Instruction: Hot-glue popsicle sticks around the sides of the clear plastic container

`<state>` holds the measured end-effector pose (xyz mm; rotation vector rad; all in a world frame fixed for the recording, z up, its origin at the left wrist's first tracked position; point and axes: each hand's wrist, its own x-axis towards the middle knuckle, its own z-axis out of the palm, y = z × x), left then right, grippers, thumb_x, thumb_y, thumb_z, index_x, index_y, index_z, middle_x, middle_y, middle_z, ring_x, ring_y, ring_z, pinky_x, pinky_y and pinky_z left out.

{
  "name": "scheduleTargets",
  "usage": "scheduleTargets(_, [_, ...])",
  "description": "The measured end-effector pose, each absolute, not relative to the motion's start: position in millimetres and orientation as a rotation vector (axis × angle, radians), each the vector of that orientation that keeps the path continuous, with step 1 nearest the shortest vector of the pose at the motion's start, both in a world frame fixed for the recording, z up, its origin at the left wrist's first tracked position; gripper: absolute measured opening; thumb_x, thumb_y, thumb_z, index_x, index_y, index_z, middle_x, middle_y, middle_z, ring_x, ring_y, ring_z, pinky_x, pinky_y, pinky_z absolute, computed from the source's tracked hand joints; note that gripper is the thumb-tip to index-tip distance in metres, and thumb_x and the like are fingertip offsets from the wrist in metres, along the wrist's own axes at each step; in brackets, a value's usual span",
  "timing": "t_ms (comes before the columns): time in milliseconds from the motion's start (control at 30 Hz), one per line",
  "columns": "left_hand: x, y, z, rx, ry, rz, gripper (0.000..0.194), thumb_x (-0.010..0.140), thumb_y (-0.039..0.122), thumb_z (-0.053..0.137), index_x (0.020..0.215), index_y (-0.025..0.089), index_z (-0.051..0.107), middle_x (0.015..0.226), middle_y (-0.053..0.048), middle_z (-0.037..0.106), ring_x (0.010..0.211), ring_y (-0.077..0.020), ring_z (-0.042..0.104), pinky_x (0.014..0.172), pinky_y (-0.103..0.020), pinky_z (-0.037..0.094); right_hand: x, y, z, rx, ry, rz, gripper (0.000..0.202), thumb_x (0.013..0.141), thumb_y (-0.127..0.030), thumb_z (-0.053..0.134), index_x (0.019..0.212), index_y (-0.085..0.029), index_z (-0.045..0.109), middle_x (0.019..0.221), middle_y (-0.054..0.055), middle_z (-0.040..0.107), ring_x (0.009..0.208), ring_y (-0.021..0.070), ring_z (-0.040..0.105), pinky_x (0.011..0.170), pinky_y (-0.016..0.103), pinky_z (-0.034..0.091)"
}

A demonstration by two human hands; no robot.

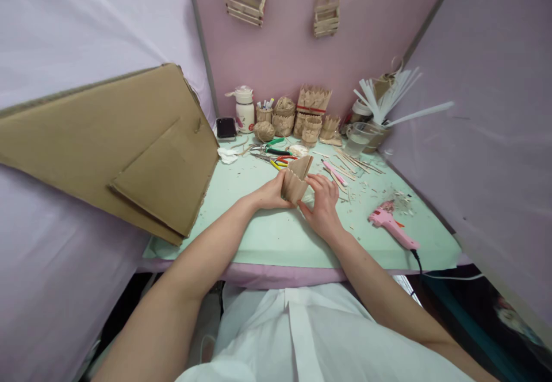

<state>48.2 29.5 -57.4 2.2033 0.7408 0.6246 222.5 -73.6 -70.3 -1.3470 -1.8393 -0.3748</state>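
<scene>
Over the middle of the table I hold a small holder made of wooden craft sticks, with a taller back and a scalloped lower front. My left hand is wrapped round its left side and base. At its right side is my right hand, with fingers bent and the fingertips at the holder's edge; whether they press on it is hard to make out. Just beyond lie red-handled pliers and a pink craft knife. A pink hot glue gun rests to the right.
Loose wooden sticks and scraps litter the right side. Along the back wall stand a white bottle, a twine ball, stick-made cups and a plastic cup by white glue sticks. Large cardboard leans at the left.
</scene>
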Motion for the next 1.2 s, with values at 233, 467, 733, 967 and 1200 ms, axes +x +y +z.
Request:
scheduleTargets(233, [48.3,28.7,-55.8,2.161,0.734,0.63,0.101,0.058,0.036,0.084,0.139,0.017,0.028,0.134,-0.016,0.053,0.124,-0.0345,0.053,0.1,-0.045,0.046,221.1,-76.1,-65.8,-1.318,-1.833,-0.386,0.067,0.085,-0.026,0.059,0.145,-0.027,0.03,0.143,0.014,0.045,0.138,0.0316,0.039,0.114,0.058,0.024])
scheduleTargets(467, [47.8,25.9,-50.2,2.136,0.8,0.575,0.107,0.057,0.04,0.085,0.143,0.016,0.025,0.131,-0.015,0.055,0.125,-0.0351,0.053,0.101,-0.046,0.046,229.4,-71.6,-69.9,-1.276,-1.567,-0.202,0.086,0.083,-0.037,0.063,0.153,-0.022,0.014,0.151,0.02,0.03,0.144,0.0353,0.03,0.113,0.061,0.031])
scheduleTargets(733, [46.8,26.5,-50.6,2.146,0.774,0.584,0.107,0.056,0.041,0.084,0.143,0.015,0.027,0.134,-0.015,0.053,0.124,-0.0339,0.053,0.101,-0.044,0.046,231.4,-58.8,-75.2,-1.314,-1.466,0.06,0.089,0.086,-0.049,0.063,0.153,-0.019,0.013,0.154,0.022,0.03,0.143,0.0318,0.035,0.114,0.057,0.033])
scheduleTargets(967, [47.0,27.2,-52.6,2.126,0.768,0.584,0.101,0.057,0.039,0.085,0.14,0.017,0.031,0.133,-0.015,0.054,0.124,-0.0333,0.054,0.102,-0.046,0.046,227.6,-57.5,-69.8,-1.361,-1.465,-0.021,0.09,0.083,-0.05,0.067,0.152,-0.019,0.017,0.151,0.021,0.035,0.14,0.0328,0.038,0.113,0.057,0.035])
scheduleTargets(1200, [46.9,26.5,-49.6,2.124,0.731,0.602,0.107,0.058,0.037,0.084,0.145,0.016,0.025,0.14,-0.017,0.05,0.13,-0.0346,0.049,0.107,-0.047,0.042,235.2,-60.3,-83.7,-1.451,-1.567,-0.003,0.105,0.075,-0.05,0.072,0.155,-0.018,0.011,0.152,0.023,0.032,0.135,0.036,0.042,0.109,0.058,0.037])
